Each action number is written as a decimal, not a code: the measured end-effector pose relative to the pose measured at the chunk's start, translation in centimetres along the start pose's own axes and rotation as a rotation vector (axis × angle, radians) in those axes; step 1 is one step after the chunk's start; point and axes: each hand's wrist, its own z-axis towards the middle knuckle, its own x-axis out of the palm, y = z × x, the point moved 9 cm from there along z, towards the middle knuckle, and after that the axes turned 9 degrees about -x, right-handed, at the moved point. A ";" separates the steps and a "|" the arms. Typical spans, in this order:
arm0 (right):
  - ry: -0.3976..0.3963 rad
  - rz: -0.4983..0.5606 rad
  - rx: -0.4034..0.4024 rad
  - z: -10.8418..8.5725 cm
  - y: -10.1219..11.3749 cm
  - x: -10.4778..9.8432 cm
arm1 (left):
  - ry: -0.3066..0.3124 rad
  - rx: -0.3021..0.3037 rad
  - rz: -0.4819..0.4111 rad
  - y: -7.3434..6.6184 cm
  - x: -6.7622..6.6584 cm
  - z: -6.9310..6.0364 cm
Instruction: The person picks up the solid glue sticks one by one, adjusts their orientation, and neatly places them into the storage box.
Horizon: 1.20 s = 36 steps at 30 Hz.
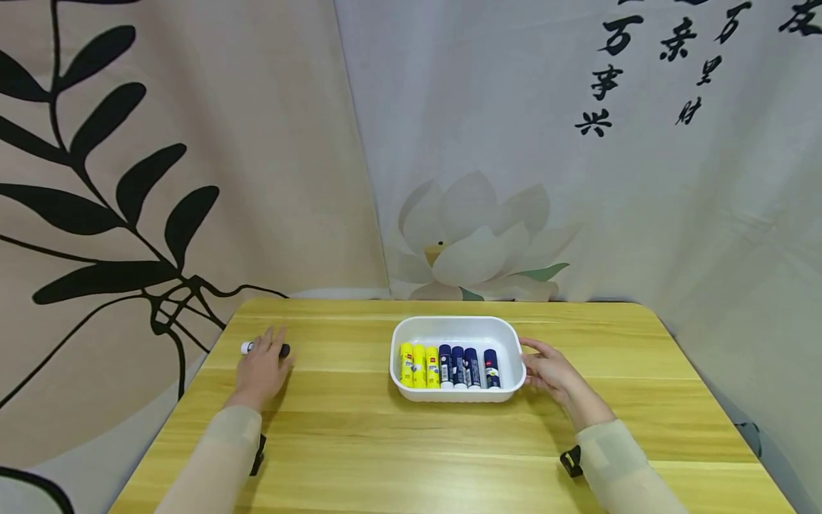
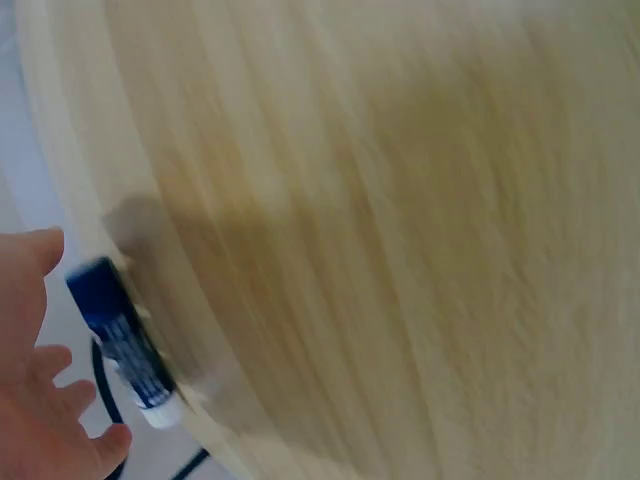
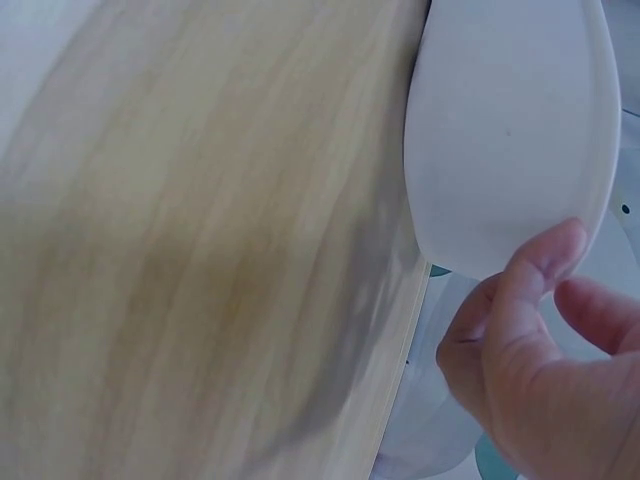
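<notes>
At the table's left side my left hand is over a navy glue stick with a white end. The left wrist view shows the thumb and loosely bent fingers spread, with the stick beyond them and not gripped. A white tray stands at the middle of the table. My right hand touches its right end; in the right wrist view the fingers rest against the outer wall near the rim. Inside the tray, three yellow glue sticks stand in a row beside several navy glue sticks.
The wooden table has its far edge just behind the tray. Behind it hangs a printed curtain with dark leaves, a lotus and black characters. A dark band is on each wrist.
</notes>
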 end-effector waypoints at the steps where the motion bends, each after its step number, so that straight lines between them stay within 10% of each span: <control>1: 0.002 -0.001 0.001 0.0 0.0 0.0 | 0.007 -0.008 0.017 0.3 0.2 0.0; 10: -0.003 -0.019 0.001 0.0 0.0 0.2 | 0.129 -0.045 0.174 1.3 1.8 0.4; 15: -0.013 -0.031 0.003 0.2 -0.1 0.4 | 0.066 -0.036 0.257 1.5 1.1 0.3; 29: -0.013 -0.026 0.000 0.1 0.0 0.1 | 0.062 -0.048 0.140 1.3 0.3 0.1; 36: -0.013 -0.017 -0.001 0.0 0.1 0.0 | -0.008 -0.005 0.057 -1.3 -0.7 0.3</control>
